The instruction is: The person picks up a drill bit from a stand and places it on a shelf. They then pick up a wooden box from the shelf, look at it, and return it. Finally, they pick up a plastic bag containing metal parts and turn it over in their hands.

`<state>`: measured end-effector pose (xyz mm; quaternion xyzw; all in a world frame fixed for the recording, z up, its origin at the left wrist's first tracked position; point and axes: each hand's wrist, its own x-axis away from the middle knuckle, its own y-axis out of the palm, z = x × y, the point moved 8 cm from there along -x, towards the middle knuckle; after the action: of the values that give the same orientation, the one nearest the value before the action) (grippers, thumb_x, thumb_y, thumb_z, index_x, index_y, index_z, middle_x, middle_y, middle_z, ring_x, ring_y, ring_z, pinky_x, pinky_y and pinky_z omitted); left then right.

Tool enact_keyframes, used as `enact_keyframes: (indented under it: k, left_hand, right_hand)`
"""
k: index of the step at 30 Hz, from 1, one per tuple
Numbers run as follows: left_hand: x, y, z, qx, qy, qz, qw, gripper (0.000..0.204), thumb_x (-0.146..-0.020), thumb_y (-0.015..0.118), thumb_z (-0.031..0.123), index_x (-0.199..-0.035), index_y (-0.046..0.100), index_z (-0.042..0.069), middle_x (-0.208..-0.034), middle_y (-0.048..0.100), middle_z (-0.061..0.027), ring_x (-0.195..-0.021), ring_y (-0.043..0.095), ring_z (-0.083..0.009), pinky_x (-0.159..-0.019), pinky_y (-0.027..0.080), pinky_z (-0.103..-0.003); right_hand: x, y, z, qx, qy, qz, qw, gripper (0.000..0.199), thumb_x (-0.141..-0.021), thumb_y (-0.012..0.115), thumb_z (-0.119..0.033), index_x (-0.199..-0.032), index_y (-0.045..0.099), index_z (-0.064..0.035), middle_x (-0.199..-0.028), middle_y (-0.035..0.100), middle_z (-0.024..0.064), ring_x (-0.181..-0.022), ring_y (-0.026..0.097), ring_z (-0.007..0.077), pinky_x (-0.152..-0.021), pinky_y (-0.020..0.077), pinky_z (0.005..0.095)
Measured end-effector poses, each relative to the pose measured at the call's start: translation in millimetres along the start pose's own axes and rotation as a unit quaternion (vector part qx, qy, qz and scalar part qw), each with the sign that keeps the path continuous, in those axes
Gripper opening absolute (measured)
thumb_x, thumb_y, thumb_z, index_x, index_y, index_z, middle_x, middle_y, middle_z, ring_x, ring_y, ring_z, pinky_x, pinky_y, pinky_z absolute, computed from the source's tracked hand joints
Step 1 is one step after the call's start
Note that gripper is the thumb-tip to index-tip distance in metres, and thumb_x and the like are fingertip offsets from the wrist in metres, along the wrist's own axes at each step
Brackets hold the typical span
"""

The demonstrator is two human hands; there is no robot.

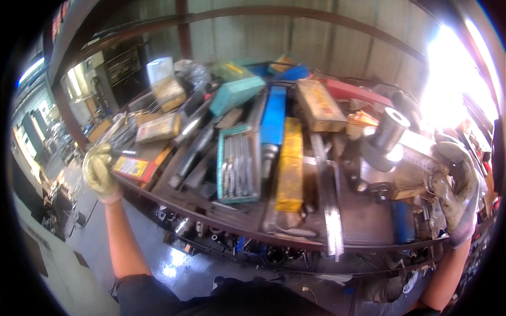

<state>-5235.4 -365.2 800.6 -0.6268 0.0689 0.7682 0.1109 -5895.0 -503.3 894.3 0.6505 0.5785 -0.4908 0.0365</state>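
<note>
— workshop behind, corrugated wall, and a cluttered metal desk (pixel 363 221) full of tool boxes. where are the hands?

— left hand (pixel 99 171), gloved, sits at the desk's left edge with its fingers closed on a small dark rod, just beside a flat red and yellow box (pixel 134 167). right hand (pixel 457 181), gloved too, grips the end of a steel block (pixel 416 158) at the right, fingers wrapped on it.

— and near that block?

— a steel cylinder (pixel 389 131) stands upright just beside it, and a teal tray of tools (pixel 238 163) lies mid-desk.

— any advice?

— i'd judge a firm, low grip best; the block looks heavy, and the cylinder could tip.
</note>
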Motion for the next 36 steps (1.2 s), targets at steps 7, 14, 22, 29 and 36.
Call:
enact_keyframes:
  k: [7,14,22,29,36]
  left_hand:
    - [1.0,21.0,0.5,0.027,0.020,-0.019,0.999,0.033,-0.106,0.046,0.015,-0.082,0.061,-0.002,-0.104,0.074,-0.0216,-0.097,0.070,-0.0290,-0.091,0.054,-0.040]
    - [-2.7,6.2,3.7,0.022,0.068,-0.046,0.996,0.033,-0.107,0.045,0.017,-0.088,0.064,-0.003,-0.108,0.074,-0.0245,-0.102,0.070,-0.0327,-0.094,0.054,-0.043]
    - [2.5,16.7,-4.2,0.065,0.140,-0.077,0.985,0.029,-0.106,0.043,0.012,-0.099,0.066,-0.004,-0.112,0.073,-0.0257,-0.105,0.070,-0.0376,-0.098,0.054,-0.050]
    - [2.0,18.3,-6.2,0.066,0.218,-0.092,0.969,0.036,-0.109,0.044,0.024,-0.110,0.068,-0.003,-0.115,0.073,-0.0269,-0.106,0.071,-0.0397,-0.099,0.055,-0.051]
    - [-6.1,19.0,9.5,0.036,0.245,-0.093,0.964,0.037,-0.110,0.045,0.032,-0.110,0.066,0.001,-0.109,0.074,-0.0239,-0.098,0.072,-0.0364,-0.092,0.055,-0.050]
  right_hand:
    - [-4.3,17.4,-11.8,0.112,0.013,-0.028,0.993,0.057,-0.092,0.078,-0.032,-0.133,0.062,0.0045,-0.140,0.063,0.0145,-0.127,0.062,0.0238,-0.112,0.0467,0.0394]
    - [-2.0,10.4,-22.0,0.181,-0.007,-0.074,0.981,0.069,-0.098,0.069,-0.048,-0.139,0.061,0.0068,-0.141,0.063,0.0213,-0.132,0.060,0.0302,-0.114,0.0442,0.0448]
    - [20.1,33.1,-133.7,0.333,-0.109,0.020,0.936,0.059,-0.096,0.066,-0.038,-0.141,0.059,-0.0008,-0.139,0.061,0.0204,-0.130,0.060,0.0341,-0.112,0.0452,0.0476]
    - [9.8,175.1,-219.1,0.207,-0.244,-0.192,0.928,0.049,-0.060,0.077,-0.013,-0.108,0.076,-0.0021,-0.097,0.071,0.0156,-0.093,0.068,0.0328,-0.084,0.0518,0.0465]
    - [-3.6,224.2,-217.6,0.250,-0.197,-0.252,0.914,0.033,-0.066,0.076,0.002,-0.099,0.074,-0.0047,-0.100,0.066,0.0150,-0.092,0.065,0.0315,-0.078,0.0519,0.0426]
